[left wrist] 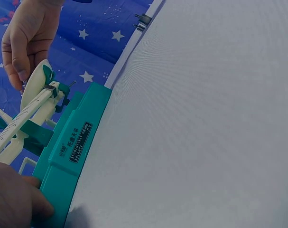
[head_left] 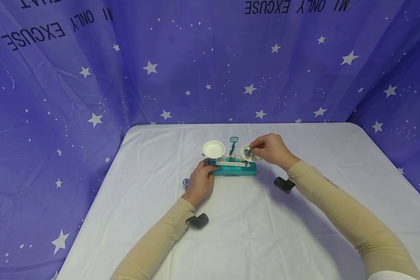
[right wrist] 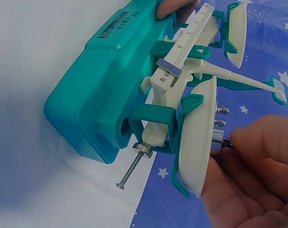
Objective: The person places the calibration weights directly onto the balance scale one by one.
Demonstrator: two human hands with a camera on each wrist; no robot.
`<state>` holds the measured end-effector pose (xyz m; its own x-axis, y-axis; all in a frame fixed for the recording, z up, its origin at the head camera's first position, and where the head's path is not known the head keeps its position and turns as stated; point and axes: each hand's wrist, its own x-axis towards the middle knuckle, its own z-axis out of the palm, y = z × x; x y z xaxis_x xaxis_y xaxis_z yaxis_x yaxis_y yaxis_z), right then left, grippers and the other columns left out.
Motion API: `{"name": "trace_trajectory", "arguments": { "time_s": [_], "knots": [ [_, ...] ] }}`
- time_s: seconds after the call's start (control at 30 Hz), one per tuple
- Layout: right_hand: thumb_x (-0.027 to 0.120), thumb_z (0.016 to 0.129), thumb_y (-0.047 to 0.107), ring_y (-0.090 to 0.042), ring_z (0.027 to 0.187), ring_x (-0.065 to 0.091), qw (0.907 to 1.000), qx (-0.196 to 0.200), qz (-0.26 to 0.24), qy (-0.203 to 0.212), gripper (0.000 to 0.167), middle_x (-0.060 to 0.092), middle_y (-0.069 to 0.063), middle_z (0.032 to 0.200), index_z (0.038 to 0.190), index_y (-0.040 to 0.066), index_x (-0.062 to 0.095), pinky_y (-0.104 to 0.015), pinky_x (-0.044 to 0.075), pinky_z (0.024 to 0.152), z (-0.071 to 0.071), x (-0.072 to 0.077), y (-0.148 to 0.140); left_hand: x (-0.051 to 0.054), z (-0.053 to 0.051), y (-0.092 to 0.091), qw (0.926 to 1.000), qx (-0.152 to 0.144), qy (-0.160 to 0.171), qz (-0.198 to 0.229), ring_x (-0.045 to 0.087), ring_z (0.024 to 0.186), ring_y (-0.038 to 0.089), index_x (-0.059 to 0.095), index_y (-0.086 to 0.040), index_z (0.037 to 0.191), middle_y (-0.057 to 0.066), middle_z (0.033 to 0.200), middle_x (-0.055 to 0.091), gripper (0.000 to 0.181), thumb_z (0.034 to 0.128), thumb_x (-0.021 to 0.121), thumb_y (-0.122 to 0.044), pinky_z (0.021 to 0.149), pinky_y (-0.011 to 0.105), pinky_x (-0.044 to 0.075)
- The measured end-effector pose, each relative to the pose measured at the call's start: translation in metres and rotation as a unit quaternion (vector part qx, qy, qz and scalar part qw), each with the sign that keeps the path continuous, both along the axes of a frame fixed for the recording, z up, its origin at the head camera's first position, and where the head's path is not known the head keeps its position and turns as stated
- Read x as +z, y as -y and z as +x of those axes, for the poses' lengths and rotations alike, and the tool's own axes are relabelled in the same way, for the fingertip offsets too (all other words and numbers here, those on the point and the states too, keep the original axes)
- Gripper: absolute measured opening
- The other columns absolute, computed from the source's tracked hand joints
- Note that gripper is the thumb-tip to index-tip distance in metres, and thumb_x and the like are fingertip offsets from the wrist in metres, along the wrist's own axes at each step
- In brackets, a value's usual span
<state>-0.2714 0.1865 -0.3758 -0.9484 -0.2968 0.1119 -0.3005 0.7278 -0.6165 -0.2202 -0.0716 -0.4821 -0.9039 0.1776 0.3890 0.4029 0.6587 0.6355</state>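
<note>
Fingers of the right hand [head_left: 273,149] are drawn together in a pinch on the dark knob of a small shiny silver metal weight [right wrist: 218,137], which I see at the inner face of the right-hand round white pan [right wrist: 195,142]. Two smaller silver knobbed weights [right wrist: 221,110] show just beside it in that pan. Through the head view I find the teal-and-white plastic tray balance [head_left: 232,170] toward the far middle of the white cloth-covered table [head_left: 238,217]. The left hand [head_left: 200,182], its fingers curled, grips the left end of the balance, below the other round white pan [head_left: 214,149]. Just left of that hand I spot a shiny silver object [head_left: 186,182], too small to identify, on the cloth.
</note>
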Motion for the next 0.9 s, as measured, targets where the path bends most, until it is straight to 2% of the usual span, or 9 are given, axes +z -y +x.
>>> {"name": "trace_trajectory", "arguments": {
  "time_s": [0.33,0.7,0.8,0.9],
  "knots": [
    [0.067,0.090,0.006,-0.029,0.088,0.074,0.9997,-0.003,0.008,-0.023,0.019,0.078,-0.020,0.099,0.103,-0.001,0.079,-0.038,0.061,0.075,0.002,0.003,-0.005,0.000,0.000,0.000,1.0000,-0.003,0.002,0.001,0.060,0.131,0.036,0.078,-0.003,0.108,0.023,0.137,0.061,0.029,0.0883,0.059,0.008,0.107,0.046,0.052],
    [0.066,0.093,0.008,-0.035,0.099,0.075,0.9991,-0.038,-0.012,-0.012,0.021,0.076,-0.022,0.110,0.108,-0.001,0.077,-0.043,0.062,0.083,0.013,0.012,-0.026,0.001,0.001,0.000,1.0000,-0.005,0.002,0.004,0.060,0.130,0.036,0.078,-0.003,0.108,0.022,0.138,0.061,0.030,0.0876,0.059,0.009,0.107,0.047,0.052],
    [0.066,0.093,0.010,-0.034,0.100,0.074,0.9987,-0.049,-0.013,-0.008,0.021,0.075,-0.022,0.112,0.109,0.001,0.077,-0.039,0.062,0.081,0.019,0.013,-0.038,0.001,0.000,0.000,1.0000,-0.003,0.004,0.005,0.061,0.130,0.036,0.078,-0.003,0.108,0.022,0.138,0.060,0.030,0.0873,0.059,0.009,0.107,0.047,0.052],
    [0.068,0.094,0.013,-0.029,0.097,0.074,0.9981,-0.061,-0.007,-0.004,0.021,0.076,-0.020,0.112,0.109,0.003,0.078,-0.028,0.059,0.077,0.026,0.012,-0.052,0.001,0.000,0.001,1.0000,-0.003,0.005,0.004,0.061,0.130,0.036,0.077,-0.003,0.108,0.022,0.138,0.060,0.030,0.0874,0.059,0.008,0.107,0.047,0.052]
  ]
}}
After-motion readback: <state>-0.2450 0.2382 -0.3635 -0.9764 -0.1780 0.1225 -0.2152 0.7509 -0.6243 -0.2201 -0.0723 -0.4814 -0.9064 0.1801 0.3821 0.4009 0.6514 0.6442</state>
